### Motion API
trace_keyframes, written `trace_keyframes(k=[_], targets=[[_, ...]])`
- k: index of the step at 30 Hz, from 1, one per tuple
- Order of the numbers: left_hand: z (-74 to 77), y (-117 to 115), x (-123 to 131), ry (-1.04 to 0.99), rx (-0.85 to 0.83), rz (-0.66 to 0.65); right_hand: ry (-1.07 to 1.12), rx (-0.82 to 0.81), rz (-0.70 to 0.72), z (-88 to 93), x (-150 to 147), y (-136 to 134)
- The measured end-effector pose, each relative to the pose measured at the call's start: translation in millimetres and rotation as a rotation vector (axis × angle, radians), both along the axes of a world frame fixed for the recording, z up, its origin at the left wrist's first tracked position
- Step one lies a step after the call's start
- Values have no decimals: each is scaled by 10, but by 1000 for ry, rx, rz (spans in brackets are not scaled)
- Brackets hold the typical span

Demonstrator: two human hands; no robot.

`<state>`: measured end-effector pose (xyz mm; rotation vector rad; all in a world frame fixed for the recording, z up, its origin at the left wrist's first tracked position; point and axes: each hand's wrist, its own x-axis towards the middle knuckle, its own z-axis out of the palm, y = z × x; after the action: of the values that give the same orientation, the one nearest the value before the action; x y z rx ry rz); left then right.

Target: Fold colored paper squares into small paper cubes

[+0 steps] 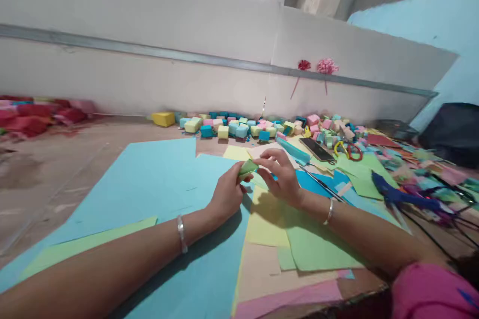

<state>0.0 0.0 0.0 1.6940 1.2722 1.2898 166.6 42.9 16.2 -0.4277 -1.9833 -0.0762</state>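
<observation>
My left hand (pixel 227 192) pinches a small folded piece of green paper (pixel 247 167) between thumb and fingers. My right hand (pixel 280 174) is at the same piece from the right, its fingers curled and its fingertips touching the paper's edge. Both hands hover just above a spread of paper sheets: a large light blue sheet (pixel 157 184) to the left, yellow (pixel 266 219) and green (pixel 318 244) sheets beneath and to the right. Each wrist wears a silver bangle.
A row of small coloured paper boxes (pixel 239 127) runs along the back by the wall. A phone (pixel 317 149), scissors with yellow and red handles (pixel 348 149), a blue glue gun (pixel 404 194) and paper scraps lie to the right. Red items (pixel 30 114) are piled far left.
</observation>
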Motion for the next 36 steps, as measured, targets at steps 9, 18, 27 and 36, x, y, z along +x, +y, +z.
trace_keyframes(k=[9,18,27,36], targets=[[-24,-8,-43,144,14,-13,-58,14,47,-6,76,106],[28,-48,-13,139,-43,-44,3,-344,205,16,88,142],[19,-34,-27,-20,-128,-98,74,-568,314,-62,60,224],[96,-56,-14,-252,-278,-245,152,-666,536,-34,154,297]])
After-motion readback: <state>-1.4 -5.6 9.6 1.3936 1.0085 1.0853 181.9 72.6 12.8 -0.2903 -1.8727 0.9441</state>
